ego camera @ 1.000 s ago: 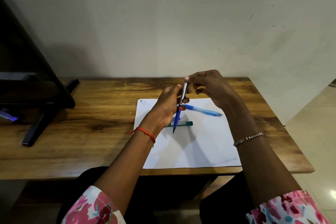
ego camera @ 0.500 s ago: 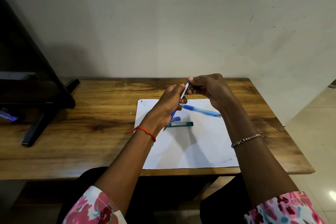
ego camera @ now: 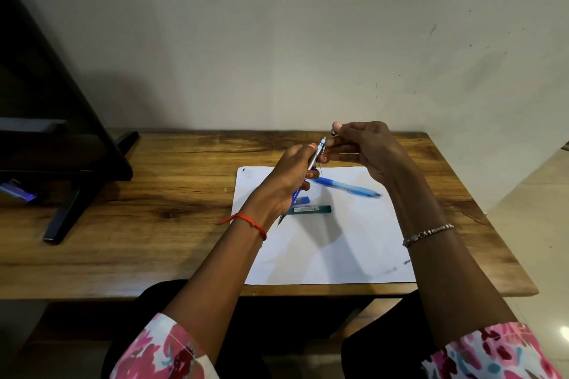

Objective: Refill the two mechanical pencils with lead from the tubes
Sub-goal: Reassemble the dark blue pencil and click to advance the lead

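Above the paper point(ego camera: 323, 255), the left hand point(ego camera: 286, 184) grips one pencil point(ego camera: 317, 157) mid-barrel, tip down; the right hand point(ego camera: 366, 148) pinches a tiny cap point(ego camera: 333, 133). The pencil is light, stiff and slippery, I think: best held at the barrel. The second pencil point(ego camera: 348, 187) and the tubes point(ego camera: 311, 209) lie on the paper.

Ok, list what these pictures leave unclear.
Head view only.
- The dark piece pinched by the right hand: too small, partly covered by that hand.
- The blue tube: one end hidden behind the left hand.
- The pencil in the left hand: barrel hides whether lead is inside.
- The green tube label: too small to read.
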`<state>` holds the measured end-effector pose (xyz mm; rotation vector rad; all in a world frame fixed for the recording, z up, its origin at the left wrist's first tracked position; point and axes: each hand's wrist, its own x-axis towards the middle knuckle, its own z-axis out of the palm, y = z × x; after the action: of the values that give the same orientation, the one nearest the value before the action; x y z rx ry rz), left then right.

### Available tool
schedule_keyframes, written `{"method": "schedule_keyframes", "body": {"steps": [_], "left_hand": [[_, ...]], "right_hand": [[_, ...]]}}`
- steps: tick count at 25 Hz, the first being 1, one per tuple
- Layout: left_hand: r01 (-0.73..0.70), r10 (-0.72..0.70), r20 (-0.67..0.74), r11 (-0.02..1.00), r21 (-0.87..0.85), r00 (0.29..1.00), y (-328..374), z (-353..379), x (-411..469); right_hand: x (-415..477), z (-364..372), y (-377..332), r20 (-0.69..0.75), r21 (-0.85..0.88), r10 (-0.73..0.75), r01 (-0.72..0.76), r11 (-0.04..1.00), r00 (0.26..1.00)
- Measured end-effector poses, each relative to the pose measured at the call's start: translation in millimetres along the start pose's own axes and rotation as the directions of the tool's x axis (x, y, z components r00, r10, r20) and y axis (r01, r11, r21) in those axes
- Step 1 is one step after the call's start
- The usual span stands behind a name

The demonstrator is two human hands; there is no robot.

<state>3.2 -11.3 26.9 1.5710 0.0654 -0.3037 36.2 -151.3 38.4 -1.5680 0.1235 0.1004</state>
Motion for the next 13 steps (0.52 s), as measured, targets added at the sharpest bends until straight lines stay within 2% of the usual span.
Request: {"method": "schedule_keyframes", "body": {"steps": [2, 4, 7, 10, 13], "left_hand": [[-0.001, 0.001, 0.003, 1.0, -0.004, 1.0, -0.2, -1.0, 0.2], [-0.003, 0.003, 0.009, 1.0, -0.012, 1.0, 0.3, -0.7, -0.1], [0.013, -0.013, 0.004, 1.0, 0.009, 1.0, 0.4, 0.1, -1.5], [0.023, -0.023, 0.011, 0.999, 0.033, 1.0, -0.7, 0.9, -1.0], [0.015, -0.016, 0.034, 0.999, 0.038, 0.999, 0.2, 1.1, -1.6]], "right_hand": [[0.6, 0.4, -0.2, 0.006, -0.013, 0.035, -0.035, 0.999, 0.999], [1.7, 0.6, -0.5, 0.011, 0.048, 0.101, -0.101, 0.994, 0.995], [1.7, -1.5, -3.5, 0.11, 0.105, 0.172, -0.183, 0.977, 0.979], [3.5, -3.7, -1.0, 0.167, 0.002, 0.142, -0.144, 0.99, 0.976], [4.8, -3.0, 2.7, 0.124, -0.104, 0.077, -0.065, 0.992, 0.989]]}}
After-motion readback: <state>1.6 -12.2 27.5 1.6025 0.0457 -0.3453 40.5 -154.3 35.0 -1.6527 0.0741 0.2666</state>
